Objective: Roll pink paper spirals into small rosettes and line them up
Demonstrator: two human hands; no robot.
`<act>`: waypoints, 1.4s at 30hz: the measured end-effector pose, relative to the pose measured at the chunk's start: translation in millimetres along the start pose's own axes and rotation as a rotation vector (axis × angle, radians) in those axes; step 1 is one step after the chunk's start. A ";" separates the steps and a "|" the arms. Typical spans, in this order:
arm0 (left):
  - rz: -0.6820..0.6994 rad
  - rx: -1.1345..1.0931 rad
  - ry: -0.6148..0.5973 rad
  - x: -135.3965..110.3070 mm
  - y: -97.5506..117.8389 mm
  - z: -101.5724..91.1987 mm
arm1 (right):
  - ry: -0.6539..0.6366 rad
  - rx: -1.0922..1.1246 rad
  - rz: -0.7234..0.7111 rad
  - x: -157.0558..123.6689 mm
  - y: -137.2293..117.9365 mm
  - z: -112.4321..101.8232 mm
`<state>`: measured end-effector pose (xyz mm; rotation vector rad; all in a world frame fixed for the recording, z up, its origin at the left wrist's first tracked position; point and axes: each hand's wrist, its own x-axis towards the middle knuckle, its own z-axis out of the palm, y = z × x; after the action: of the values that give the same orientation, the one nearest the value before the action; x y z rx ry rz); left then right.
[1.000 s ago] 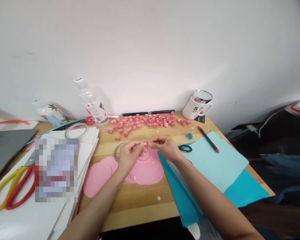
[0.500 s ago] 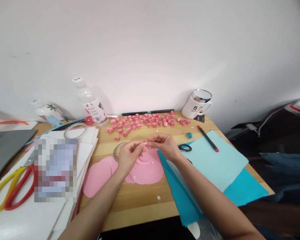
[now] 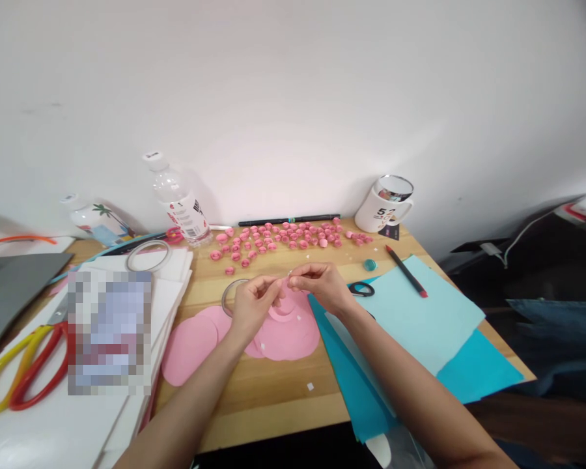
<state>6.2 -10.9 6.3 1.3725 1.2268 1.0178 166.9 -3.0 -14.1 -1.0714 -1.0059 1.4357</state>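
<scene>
Over the last 1 second I see only a slight change: the right hand (image 3: 322,283) has its fingertips a touch farther from those of the left hand (image 3: 256,301). Both hands appear pinched on a pink paper strip (image 3: 283,318), its loop hanging over the pink paper circles (image 3: 293,340) on the tabletop (image 3: 268,404), though the fingers hide the grip. I judge the strip is still being worked, apart from the pink curls (image 3: 303,244) behind.
</scene>
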 end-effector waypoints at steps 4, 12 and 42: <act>-0.005 -0.027 0.003 -0.1 2.5 0.5 | -0.037 0.015 0.069 -0.4 -2.5 -1.6; -0.013 -0.013 0.017 0.1 5.5 0.0 | -0.052 0.024 0.040 -2.6 -7.3 1.1; -0.037 -0.051 0.050 1.3 3.6 -0.3 | -0.021 0.100 0.070 1.9 -1.5 -5.8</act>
<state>6.6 -9.6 9.9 1.2878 1.2504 1.0560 172.8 -0.8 -14.3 -1.0290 -0.9090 1.5406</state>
